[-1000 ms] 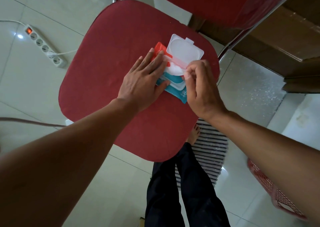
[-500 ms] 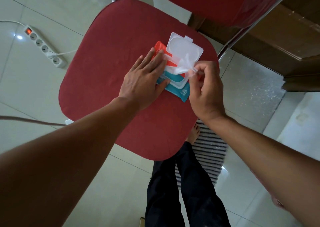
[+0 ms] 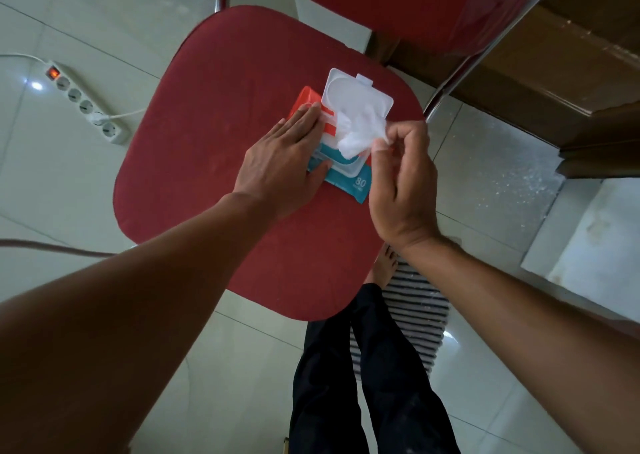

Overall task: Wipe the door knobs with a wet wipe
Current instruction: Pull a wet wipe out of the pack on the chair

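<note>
A pack of wet wipes (image 3: 349,179), orange and teal with a white flip lid standing open, lies on the red chair seat (image 3: 214,134). My left hand (image 3: 284,162) lies flat on the pack's left side, fingers together, pressing it down. My right hand (image 3: 401,183) pinches a crumpled white wet wipe (image 3: 360,131) between thumb and fingers, just above the pack's opening. Its lower end still reaches down to the opening. No door knob is in view.
The chair's red backrest (image 3: 398,6) and chrome frame rise at the top. A white power strip (image 3: 86,107) with a lit switch lies on the tiled floor at left. My legs stand on a striped mat (image 3: 415,308) below. Brown wood (image 3: 554,72) fills the top right.
My right hand has drawn the wipe out of the pack's opening, up and to the right, so more of it shows. My left hand has stayed pressed on the pack.
</note>
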The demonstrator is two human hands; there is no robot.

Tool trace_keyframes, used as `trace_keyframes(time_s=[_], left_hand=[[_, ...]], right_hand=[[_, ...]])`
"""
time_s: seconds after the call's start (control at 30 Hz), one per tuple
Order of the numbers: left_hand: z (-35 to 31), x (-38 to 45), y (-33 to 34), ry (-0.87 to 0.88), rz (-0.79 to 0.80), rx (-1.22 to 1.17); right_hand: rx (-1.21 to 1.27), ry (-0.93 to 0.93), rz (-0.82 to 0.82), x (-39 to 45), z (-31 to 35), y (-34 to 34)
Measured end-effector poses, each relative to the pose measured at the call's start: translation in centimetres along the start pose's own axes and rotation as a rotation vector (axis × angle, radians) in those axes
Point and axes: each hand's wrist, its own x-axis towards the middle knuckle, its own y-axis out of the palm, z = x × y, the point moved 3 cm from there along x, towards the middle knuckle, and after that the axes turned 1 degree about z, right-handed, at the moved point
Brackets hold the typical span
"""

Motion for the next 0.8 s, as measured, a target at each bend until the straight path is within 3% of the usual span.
trace_keyframes(time_s=[0.2, 0.37, 0.57, 0.7, 0.8], left_hand=[[-0.9, -0.3, -0.6, -0.044, 0.014, 0.004], [-2.1, 0.1, -1.6, -0.055, -0.042, -0.031], [-5.3, 0.6, -4.7, 0.017, -0.27, -0.433], [-8.1, 1.2, -6.1, -0.196, 0.007, -1.002], [-9.3, 1.3, -7.1, -0.335, 0.185, -1.187]], right_hand=[[-0.067, 0.172, -0.09, -0.7, -1.0, -0.7], [-0.064, 0.206, -0.094, -0.7, -0.2, -2.2], [0.078, 0.345, -0.019, -0.3, 1.8, -3.4], [0.2, 0.372, -0.018, -0.2, 3.4, -4.8], [0.239, 0.409, -0.044, 0.0, 4.0, -6.1]])
